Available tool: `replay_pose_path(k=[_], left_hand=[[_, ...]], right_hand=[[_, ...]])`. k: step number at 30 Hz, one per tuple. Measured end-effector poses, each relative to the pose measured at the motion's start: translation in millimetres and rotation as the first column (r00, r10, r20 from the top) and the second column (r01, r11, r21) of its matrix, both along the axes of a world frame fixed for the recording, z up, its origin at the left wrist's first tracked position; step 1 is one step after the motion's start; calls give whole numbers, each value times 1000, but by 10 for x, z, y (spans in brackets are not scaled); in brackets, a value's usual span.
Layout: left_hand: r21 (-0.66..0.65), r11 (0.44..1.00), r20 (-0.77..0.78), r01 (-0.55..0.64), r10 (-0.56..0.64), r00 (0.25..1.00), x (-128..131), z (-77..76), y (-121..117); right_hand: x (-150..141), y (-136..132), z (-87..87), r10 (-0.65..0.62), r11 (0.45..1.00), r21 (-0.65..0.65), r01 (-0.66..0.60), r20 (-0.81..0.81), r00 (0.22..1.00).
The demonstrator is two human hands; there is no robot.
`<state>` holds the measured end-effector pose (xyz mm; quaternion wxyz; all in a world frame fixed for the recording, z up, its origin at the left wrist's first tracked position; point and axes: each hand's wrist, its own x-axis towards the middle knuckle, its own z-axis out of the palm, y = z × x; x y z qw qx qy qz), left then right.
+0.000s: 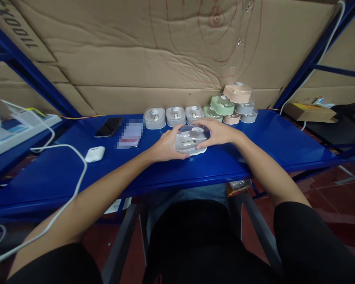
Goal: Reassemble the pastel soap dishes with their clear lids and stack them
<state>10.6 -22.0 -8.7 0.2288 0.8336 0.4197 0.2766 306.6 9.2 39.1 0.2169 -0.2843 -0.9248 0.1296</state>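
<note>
1. Clear-lidded box (192, 137): held over blue counter (272, 138), near side, mid-width; contact with the surface unclear.
2. Stacked boxes (237, 94): far and right of the held one.
3. Row of three grey boxes (176, 118): far, offset left.
4. Left hand (168, 146) and right hand (215, 132): box lies directly between them, long axis appears roughly left–right; neither hand clearly nearer.
5. Fingers (182, 156): both sets clamped on its opposite sides.

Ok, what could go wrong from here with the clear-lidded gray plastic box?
The clear-lidded gray plastic box might slip from the left hand and right hand, as it looks glossy. The right hand might also bump the three-tier stack of pastel plastic boxes close behind, toppling some.
</note>
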Motion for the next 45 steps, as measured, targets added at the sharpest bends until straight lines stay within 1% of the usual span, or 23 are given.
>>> replay_pose_path(k=[3,6,10,12,14,16,17,19,22,29,33,37,45], left_hand=[[5,1000,16,-18,18,1000,-10,-32,17],[6,1000,-7,-14,14,1000,-19,-45,29],[-25,1000,-23,-19,19,1000,-21,-43,37],[-56,998,5,6,-6,1000,-15,-49,40],[-90,994,65,68,-62,996,-6,-70,46],[-91,990,129,108,-96,987,4,-103,59],[-80,991,153,110,-97,984,7,-121,69],[-54,994,174,97,-86,981,9,-150,93],[-47,994,165,100,-91,982,2,-162,117],[-31,993,156,115,-109,982,-11,-123,97],[-34,994,133,105,-99,986,-4,-91,84],[-44,995,106,87,-82,991,-2,-71,84],[-17,997,118,79,-76,990,-4,-65,87]], right_hand=[[-23,1,-27,9,1000,-2,-9,1,1000],[-44,30,-76,26,999,-21,-26,20,999],[-86,68,-155,41,998,-45,-40,23,999],[-114,67,-189,45,999,-31,-45,13,999],[-144,49,-214,45,999,-15,-45,5,999],[-172,22,-229,38,999,-7,-38,11,999],[-185,6,-233,32,999,-3,-32,18,999],[-206,-23,-233,22,1000,2,-22,37,999],[-224,-57,-224,-1,1000,8,0,69,998],[-251,-103,-207,-37,998,57,32,92,995],[-280,-138,-174,-58,998,44,53,121,991],[-287,-148,-162,-49,998,43,44,121,991],[-290,-132,-153,-21,999,50,16,102,995]])
